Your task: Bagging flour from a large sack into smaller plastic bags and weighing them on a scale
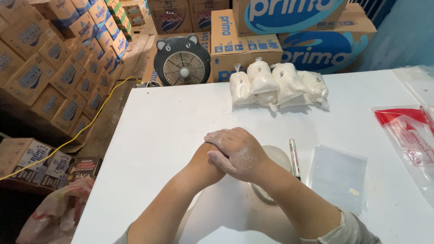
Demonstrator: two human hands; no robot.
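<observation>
My two hands meet over the middle of a white table (pixel 162 135), both dusted with white powder. My right hand (pixel 237 153) lies across my left hand (pixel 204 157) and covers most of it, so the left fingers are hidden. Neither hand visibly holds anything. Under my right forearm sits a rounded clear bag of white powder (pixel 278 156), partly hidden. A slim marker pen (pixel 294 158) lies just right of it. Beside the pen is a flat stack of clear plastic bags (pixel 339 176).
Several tied bags of white powder (pixel 275 83) stand at the table's far edge. A red and white plastic pack (pixel 409 135) lies at the right edge. Behind the table are a small grey fan (pixel 183 61), stacked cartons (pixel 54 58), and a yellow cable (pixel 97 113) on the floor.
</observation>
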